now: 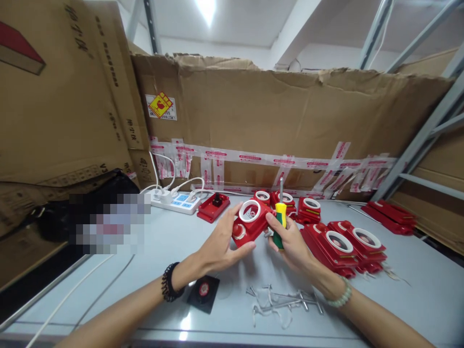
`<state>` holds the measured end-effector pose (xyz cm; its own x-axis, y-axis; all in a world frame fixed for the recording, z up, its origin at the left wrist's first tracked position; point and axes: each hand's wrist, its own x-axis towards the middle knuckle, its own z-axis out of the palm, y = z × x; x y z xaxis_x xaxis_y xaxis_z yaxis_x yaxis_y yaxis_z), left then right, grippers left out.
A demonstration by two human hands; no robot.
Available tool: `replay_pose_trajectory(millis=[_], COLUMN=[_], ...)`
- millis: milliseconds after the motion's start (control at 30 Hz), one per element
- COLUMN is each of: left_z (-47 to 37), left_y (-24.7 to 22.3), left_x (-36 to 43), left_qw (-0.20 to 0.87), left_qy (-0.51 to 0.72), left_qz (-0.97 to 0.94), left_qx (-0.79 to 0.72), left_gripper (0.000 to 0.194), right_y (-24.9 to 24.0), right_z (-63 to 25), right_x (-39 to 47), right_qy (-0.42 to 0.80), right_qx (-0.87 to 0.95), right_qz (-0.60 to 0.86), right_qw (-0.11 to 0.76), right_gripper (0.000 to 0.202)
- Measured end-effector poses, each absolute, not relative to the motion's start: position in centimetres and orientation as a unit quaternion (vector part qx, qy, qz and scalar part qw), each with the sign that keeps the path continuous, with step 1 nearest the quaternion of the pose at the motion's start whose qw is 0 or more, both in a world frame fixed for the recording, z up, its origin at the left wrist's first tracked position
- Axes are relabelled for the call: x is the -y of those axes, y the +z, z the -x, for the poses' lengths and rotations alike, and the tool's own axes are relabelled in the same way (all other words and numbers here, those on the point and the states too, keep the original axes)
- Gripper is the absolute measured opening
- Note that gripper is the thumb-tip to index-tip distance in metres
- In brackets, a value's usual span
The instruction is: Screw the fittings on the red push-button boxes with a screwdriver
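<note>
My left hand grips a red alarm housing with a white ring round its opening. The housing is tilted above the table, and wires show inside the ring. A screwdriver with a yellow and green handle is held in my right hand, its shaft pointing up. The right thumb lies close to the housing's edge; whether it presses on it I cannot tell. Below the hands, a black square speaker-like part with a red centre lies on the table. Several long screws are strewn near my right forearm, with thin white wires among them.
More red alarm units stand to the right and behind my hands. Near the back are a red open cover and a power strip with plugged-in cables. Red housings lie far right. A cardboard wall closes off the back.
</note>
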<state>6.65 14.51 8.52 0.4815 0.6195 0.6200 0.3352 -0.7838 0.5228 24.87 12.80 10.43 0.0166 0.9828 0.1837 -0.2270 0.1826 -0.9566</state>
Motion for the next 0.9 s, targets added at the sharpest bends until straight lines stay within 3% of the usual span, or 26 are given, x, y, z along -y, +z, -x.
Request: replay_pose_trajectory(millis=[100, 200, 333, 433, 533, 700, 767, 833, 900], left_z=[-6.2, -6.0, -6.4, -6.9, -7.5, -8.5, -8.6, -8.2, -7.6], left_y=[9.1, 9.9, 10.1, 9.8, 9.6, 9.8, 9.8, 9.7, 9.8], left_x=[-14.5, -14.6, -14.9, -14.9, -14.2, -13.4, -13.6, -13.8, -13.9], left_qw=[0.099, -0.047, -0.205, -0.232, -0.135, 0.327, 0.465, 0.521, 0.472], left_qy=[0.421, 0.416, 0.417, 0.444, 0.464, 0.481, 0.439, 0.390, 0.397], left_qz=[-0.860, -0.869, -0.854, -0.837, -0.840, -0.723, -0.665, -0.650, -0.682], left_qx=[-0.271, -0.264, -0.233, -0.218, -0.249, -0.373, -0.385, -0.393, -0.394], left_gripper=[0.064, 0.047, 0.048, 0.045, 0.040, 0.034, 0.043, 0.053, 0.054], right_y=[10.9, 11.7, 12.1, 11.8, 10.9, 9.5, 9.3, 9.4, 9.6], right_z=[-24.9, -24.7, -24.2, -24.0, -24.0, -24.6, -24.8, -25.0, -25.0], right_x=[-12.0, -11.1, -10.3, -9.9, -9.7, -10.3, -10.7, -11.1, -11.2], right_qy=[0.451, 0.408, 0.389, 0.366, 0.273, 0.090, 0.056, 0.045, 0.062], right_qx=[0.532, 0.580, 0.604, 0.617, 0.649, 0.796, 0.840, 0.851, 0.835], right_qz=[0.400, 0.425, 0.432, 0.431, 0.443, 0.312, 0.244, 0.236, 0.269], right_qw=[0.594, 0.563, 0.546, 0.547, 0.555, 0.511, 0.482, 0.467, 0.475], right_gripper=[0.037, 0.037, 0.038, 0.035, 0.028, 0.003, 0.010, 0.013, 0.010])
